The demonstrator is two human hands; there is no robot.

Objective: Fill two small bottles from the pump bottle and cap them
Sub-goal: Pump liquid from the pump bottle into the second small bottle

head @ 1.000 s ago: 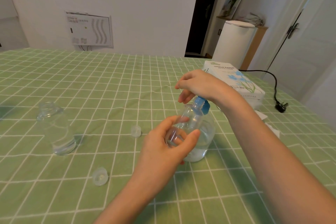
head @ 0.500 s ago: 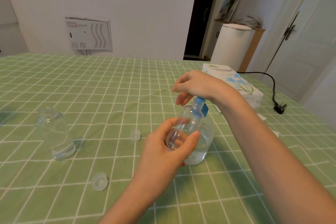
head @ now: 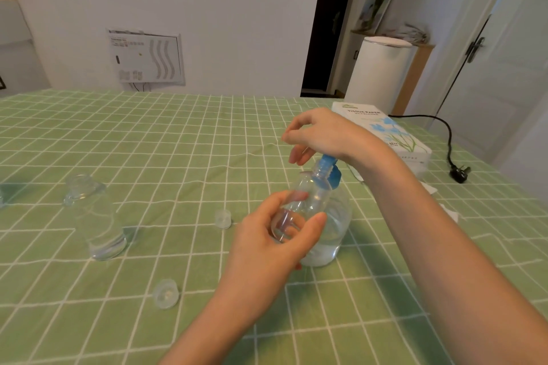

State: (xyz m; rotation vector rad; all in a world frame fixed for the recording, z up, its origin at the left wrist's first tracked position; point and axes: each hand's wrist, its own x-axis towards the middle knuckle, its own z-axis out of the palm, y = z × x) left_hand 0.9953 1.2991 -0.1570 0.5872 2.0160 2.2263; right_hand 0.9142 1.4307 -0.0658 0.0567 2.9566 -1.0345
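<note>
R hand (head: pixel 323 133), pump (head: pixel 327 164) slightly higher

Left hand (head: pixel 267 237) and right hand (head: pixel 323 133), both bare, each continuous with a bare forearm (head: pixel 450 252); fingernails (head: pixel 322 215) short and plain

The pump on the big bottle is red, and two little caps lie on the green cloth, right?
Not red: the head view shows the pump is blue. Two little caps do lie on the green cloth.
</note>
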